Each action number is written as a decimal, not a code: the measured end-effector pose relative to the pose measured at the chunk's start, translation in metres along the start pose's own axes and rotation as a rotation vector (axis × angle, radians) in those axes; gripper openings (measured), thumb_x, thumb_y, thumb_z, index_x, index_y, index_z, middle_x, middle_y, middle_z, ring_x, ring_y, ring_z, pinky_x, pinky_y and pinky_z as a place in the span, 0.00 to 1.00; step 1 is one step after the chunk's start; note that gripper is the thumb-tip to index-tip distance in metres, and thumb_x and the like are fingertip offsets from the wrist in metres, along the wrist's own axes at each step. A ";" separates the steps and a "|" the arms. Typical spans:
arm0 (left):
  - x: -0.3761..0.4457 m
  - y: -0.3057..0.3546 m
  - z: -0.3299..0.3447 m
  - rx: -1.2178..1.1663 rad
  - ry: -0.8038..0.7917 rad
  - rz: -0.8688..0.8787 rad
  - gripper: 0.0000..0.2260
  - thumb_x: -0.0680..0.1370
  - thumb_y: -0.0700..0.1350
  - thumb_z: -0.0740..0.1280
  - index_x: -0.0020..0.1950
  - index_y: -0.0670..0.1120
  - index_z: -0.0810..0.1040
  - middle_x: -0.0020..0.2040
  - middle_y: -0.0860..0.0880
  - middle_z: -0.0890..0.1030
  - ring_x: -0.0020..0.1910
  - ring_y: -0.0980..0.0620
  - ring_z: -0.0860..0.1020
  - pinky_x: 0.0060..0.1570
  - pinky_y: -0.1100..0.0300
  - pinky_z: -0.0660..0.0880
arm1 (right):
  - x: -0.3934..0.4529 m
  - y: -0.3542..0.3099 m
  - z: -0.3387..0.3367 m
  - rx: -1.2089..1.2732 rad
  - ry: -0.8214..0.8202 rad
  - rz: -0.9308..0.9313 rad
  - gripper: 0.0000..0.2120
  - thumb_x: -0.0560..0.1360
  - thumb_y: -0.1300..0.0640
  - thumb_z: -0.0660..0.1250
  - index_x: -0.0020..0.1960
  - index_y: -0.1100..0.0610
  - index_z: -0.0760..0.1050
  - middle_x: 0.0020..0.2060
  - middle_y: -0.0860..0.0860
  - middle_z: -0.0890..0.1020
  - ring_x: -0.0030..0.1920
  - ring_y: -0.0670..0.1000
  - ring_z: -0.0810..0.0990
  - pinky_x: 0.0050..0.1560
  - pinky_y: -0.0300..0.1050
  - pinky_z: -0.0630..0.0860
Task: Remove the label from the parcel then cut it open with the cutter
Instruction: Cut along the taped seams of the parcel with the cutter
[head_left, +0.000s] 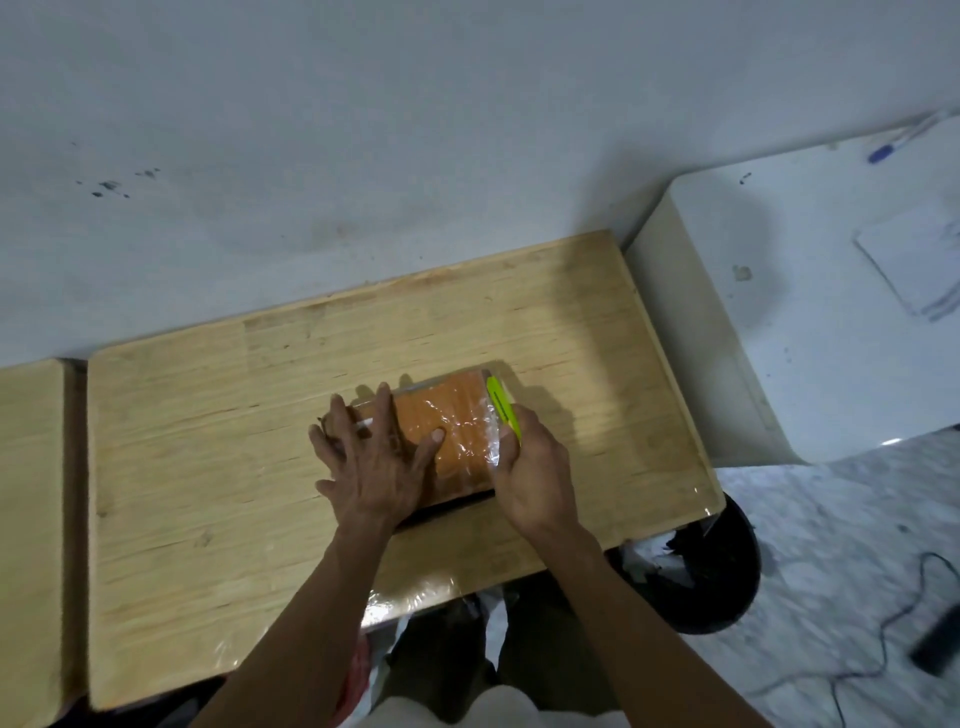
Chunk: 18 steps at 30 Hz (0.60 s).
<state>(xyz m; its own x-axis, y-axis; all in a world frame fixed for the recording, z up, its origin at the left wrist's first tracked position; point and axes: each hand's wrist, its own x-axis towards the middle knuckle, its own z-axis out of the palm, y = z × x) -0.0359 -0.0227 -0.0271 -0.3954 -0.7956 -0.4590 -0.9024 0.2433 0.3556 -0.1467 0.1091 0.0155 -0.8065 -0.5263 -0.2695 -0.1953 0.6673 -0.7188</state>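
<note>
An orange parcel (460, 423) wrapped in clear shiny plastic lies on the wooden table (260, 415), near its middle. My left hand (376, 457) presses flat on the parcel's left half, fingers spread, thumb resting on the orange top. My right hand (530, 467) grips a yellow-green cutter (501, 402) and holds it along the parcel's right edge, the tip pointing away from me. A small white scrap shows between my left fingers; I cannot tell whether it is the label.
A white cabinet (810, 291) stands to the right of the table, with a pen (893, 145) and papers on top. A black bin (711, 571) sits below the table's right corner. A cable and a dark device lie on the floor at the right.
</note>
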 end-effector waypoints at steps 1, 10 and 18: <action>0.000 0.000 0.000 0.000 0.001 0.001 0.40 0.68 0.79 0.56 0.76 0.70 0.47 0.80 0.56 0.38 0.79 0.37 0.39 0.65 0.23 0.60 | 0.001 -0.001 0.000 -0.002 0.001 0.006 0.16 0.82 0.58 0.57 0.69 0.57 0.71 0.53 0.56 0.82 0.49 0.55 0.80 0.45 0.38 0.67; 0.002 0.000 0.001 0.002 -0.002 0.017 0.40 0.69 0.79 0.56 0.77 0.69 0.46 0.80 0.55 0.38 0.79 0.36 0.39 0.64 0.23 0.60 | 0.004 -0.008 0.004 -0.067 -0.009 0.023 0.18 0.82 0.59 0.57 0.71 0.58 0.68 0.52 0.56 0.80 0.50 0.55 0.80 0.44 0.42 0.71; 0.001 0.005 -0.003 -0.015 -0.011 0.011 0.40 0.71 0.77 0.58 0.78 0.66 0.48 0.81 0.52 0.37 0.79 0.37 0.38 0.66 0.24 0.59 | 0.000 -0.017 0.006 -0.203 -0.047 0.073 0.23 0.79 0.61 0.62 0.74 0.58 0.63 0.56 0.57 0.78 0.53 0.60 0.81 0.48 0.50 0.77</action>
<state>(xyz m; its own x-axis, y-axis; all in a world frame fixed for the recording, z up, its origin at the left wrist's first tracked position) -0.0400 -0.0239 -0.0237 -0.4069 -0.7870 -0.4638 -0.8955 0.2433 0.3727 -0.1399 0.0951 0.0240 -0.7965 -0.4937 -0.3491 -0.2498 0.7944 -0.5537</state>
